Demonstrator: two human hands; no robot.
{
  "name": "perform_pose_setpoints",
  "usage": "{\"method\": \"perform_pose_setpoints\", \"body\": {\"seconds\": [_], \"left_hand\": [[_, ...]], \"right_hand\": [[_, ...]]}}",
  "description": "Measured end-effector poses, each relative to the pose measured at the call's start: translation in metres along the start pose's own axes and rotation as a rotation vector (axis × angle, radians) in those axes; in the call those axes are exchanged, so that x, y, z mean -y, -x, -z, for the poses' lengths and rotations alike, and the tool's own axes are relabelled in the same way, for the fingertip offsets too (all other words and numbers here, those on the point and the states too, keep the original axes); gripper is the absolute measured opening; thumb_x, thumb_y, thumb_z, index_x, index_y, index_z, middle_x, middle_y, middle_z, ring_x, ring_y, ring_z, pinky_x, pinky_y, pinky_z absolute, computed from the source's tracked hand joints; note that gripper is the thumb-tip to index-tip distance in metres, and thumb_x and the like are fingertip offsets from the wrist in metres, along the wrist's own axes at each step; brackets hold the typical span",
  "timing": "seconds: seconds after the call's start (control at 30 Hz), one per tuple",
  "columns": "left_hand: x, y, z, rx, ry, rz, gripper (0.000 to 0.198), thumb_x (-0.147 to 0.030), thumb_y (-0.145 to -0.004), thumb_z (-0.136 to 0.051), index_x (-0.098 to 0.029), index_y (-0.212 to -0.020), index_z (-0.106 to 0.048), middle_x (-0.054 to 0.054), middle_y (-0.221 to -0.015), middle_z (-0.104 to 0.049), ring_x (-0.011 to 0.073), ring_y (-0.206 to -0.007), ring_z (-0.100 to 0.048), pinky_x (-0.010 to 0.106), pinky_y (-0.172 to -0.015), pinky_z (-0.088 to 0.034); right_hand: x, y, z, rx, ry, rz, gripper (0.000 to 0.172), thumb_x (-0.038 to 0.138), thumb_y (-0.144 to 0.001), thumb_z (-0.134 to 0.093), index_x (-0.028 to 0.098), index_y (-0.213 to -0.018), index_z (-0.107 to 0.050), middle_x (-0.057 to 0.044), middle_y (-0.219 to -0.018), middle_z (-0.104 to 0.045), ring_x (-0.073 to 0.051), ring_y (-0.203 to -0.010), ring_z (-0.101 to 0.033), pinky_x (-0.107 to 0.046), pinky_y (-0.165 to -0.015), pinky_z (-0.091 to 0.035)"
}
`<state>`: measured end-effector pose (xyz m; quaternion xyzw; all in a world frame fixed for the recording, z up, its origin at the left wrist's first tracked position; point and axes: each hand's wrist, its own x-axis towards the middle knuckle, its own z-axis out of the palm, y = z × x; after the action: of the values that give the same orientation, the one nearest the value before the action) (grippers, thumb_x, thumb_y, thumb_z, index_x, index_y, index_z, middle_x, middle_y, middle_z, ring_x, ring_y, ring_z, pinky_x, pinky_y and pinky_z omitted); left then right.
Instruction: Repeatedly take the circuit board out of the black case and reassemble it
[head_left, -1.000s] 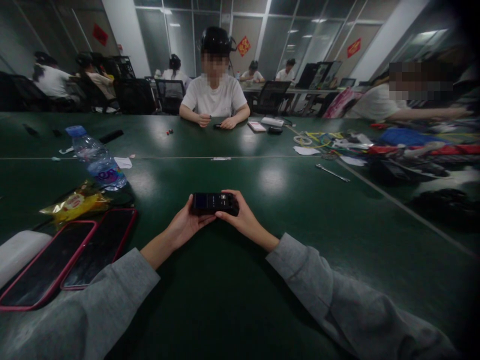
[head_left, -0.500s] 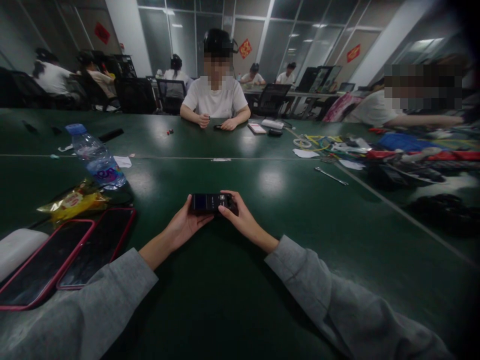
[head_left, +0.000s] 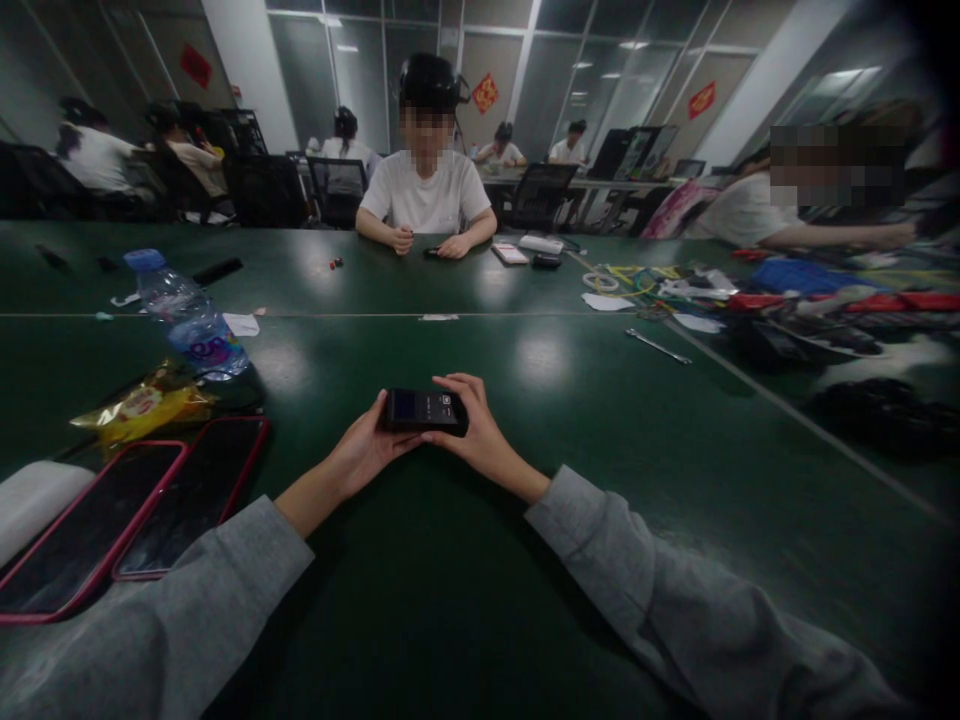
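Note:
Between my hands is a small black handheld device [head_left: 424, 407], lying sideways with a dark screen at its left and white markings at its right. Its left end rests in my left hand [head_left: 367, 445], with the thumb along the side and the fingers partly underneath. My right hand [head_left: 480, 430] grips the right end, thumb at the near edge and fingers over the far corner. Both hands are just above the green table [head_left: 450, 590]. What the device is for cannot be read from its face.
On the left are two red-edged phones [head_left: 199, 500], a white object [head_left: 37, 505], a yellow snack packet [head_left: 142, 408] and a tilted water bottle [head_left: 191, 320]. A wrench [head_left: 658, 346] and tangled cables [head_left: 652, 285] lie right. A person [head_left: 427, 190] sits opposite.
My right thumb has moved off the device's face down to its near edge. The right fingers now reach round the end, leaving more of the face visible. The left hand keeps its hold.

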<state>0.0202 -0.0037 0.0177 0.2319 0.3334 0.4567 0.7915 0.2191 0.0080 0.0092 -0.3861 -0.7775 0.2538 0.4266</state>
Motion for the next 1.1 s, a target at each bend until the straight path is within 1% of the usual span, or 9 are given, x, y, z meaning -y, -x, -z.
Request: {"method": "perform_pose_setpoints", "body": {"seconds": [0.13,0.2,0.37,0.53,0.7,0.83,0.93,1.0,1.1], "left_hand": [[-0.001,0.0,0.0,0.017,0.005,0.011,0.045,-0.036,-0.097,-0.044,-0.012,-0.135,-0.043,0.019,-0.122,-0.062,0.0261,-0.105,-0.066,0.04,-0.099,-0.047],[-0.001,-0.001,0.0,0.015,-0.004,0.032,0.047,-0.038,-0.098,-0.042,-0.011,-0.136,-0.042,0.02,-0.124,-0.061,0.0272,-0.106,-0.065,0.042,-0.101,-0.045],[-0.002,-0.003,0.004,0.066,0.056,0.055,0.053,-0.044,-0.097,-0.041,-0.01,-0.138,-0.04,0.02,-0.122,-0.062,0.0277,-0.106,-0.065,0.043,-0.103,-0.041],[-0.002,-0.004,0.006,0.059,0.071,0.037,0.054,-0.046,-0.096,-0.041,-0.012,-0.138,-0.039,0.018,-0.112,-0.065,0.027,-0.095,-0.068,0.044,-0.101,-0.042],[0.0,-0.006,0.007,0.076,0.03,0.013,0.044,-0.036,-0.097,-0.042,-0.012,-0.135,-0.042,0.018,-0.11,-0.065,0.0245,-0.09,-0.069,0.041,-0.096,-0.047],[0.002,-0.007,0.01,0.056,-0.008,-0.013,0.035,-0.023,-0.096,-0.045,-0.009,-0.128,-0.048,0.018,-0.108,-0.065,0.0252,-0.092,-0.068,0.041,-0.094,-0.05],[0.002,-0.006,0.01,0.055,-0.018,-0.023,0.032,-0.017,-0.093,-0.047,-0.008,-0.123,-0.052,0.019,-0.111,-0.064,0.0255,-0.095,-0.068,0.041,-0.094,-0.051],[0.002,-0.005,0.008,0.049,-0.025,-0.032,0.031,-0.017,-0.093,-0.048,-0.008,-0.122,-0.053,0.019,-0.112,-0.064,0.0255,-0.096,-0.067,0.04,-0.095,-0.05],[0.001,-0.003,0.004,0.027,-0.024,-0.04,0.032,-0.019,-0.094,-0.047,-0.009,-0.124,-0.051,0.019,-0.114,-0.064,0.0265,-0.099,-0.067,0.04,-0.097,-0.048]], "right_hand": [[-0.001,0.0,0.0,0.022,-0.011,-0.024,0.056,0.031,-0.077,-0.074,0.03,-0.127,-0.049,-0.007,-0.124,-0.045,-0.026,-0.121,-0.046,-0.048,-0.105,-0.04],[-0.002,0.0,-0.001,0.034,-0.012,-0.045,0.053,0.028,-0.077,-0.074,0.029,-0.125,-0.05,-0.007,-0.12,-0.051,-0.026,-0.115,-0.05,-0.049,-0.101,-0.042],[-0.004,0.0,-0.001,0.001,-0.043,-0.05,0.05,0.028,-0.077,-0.074,0.027,-0.121,-0.052,-0.007,-0.118,-0.055,-0.026,-0.111,-0.053,-0.048,-0.098,-0.043],[-0.004,0.001,-0.001,-0.066,-0.125,-0.059,0.05,0.033,-0.077,-0.073,0.027,-0.121,-0.049,-0.006,-0.121,-0.056,-0.025,-0.114,-0.054,-0.046,-0.1,-0.043],[0.002,0.002,0.001,-0.12,-0.144,-0.049,0.05,0.035,-0.077,-0.073,0.026,-0.121,-0.049,-0.007,-0.12,-0.056,-0.024,-0.113,-0.055,-0.044,-0.101,-0.043],[0.008,0.003,0.006,-0.087,-0.068,-0.014,0.048,0.034,-0.077,-0.074,0.026,-0.119,-0.05,-0.007,-0.117,-0.056,-0.025,-0.11,-0.055,-0.045,-0.098,-0.044],[0.011,0.004,0.01,-0.063,-0.015,0.036,0.047,0.031,-0.078,-0.073,0.027,-0.118,-0.05,-0.007,-0.117,-0.056,-0.026,-0.11,-0.055,-0.047,-0.097,-0.045],[0.012,0.006,0.013,-0.107,0.024,0.07,0.047,0.03,-0.078,-0.073,0.027,-0.119,-0.049,-0.007,-0.117,-0.055,-0.027,-0.11,-0.054,-0.047,-0.096,-0.045],[0.013,0.01,0.018,-0.282,0.11,0.115,0.05,0.03,-0.079,-0.072,0.029,-0.122,-0.046,-0.007,-0.117,-0.053,-0.027,-0.11,-0.053,-0.049,-0.096,-0.044]]}}
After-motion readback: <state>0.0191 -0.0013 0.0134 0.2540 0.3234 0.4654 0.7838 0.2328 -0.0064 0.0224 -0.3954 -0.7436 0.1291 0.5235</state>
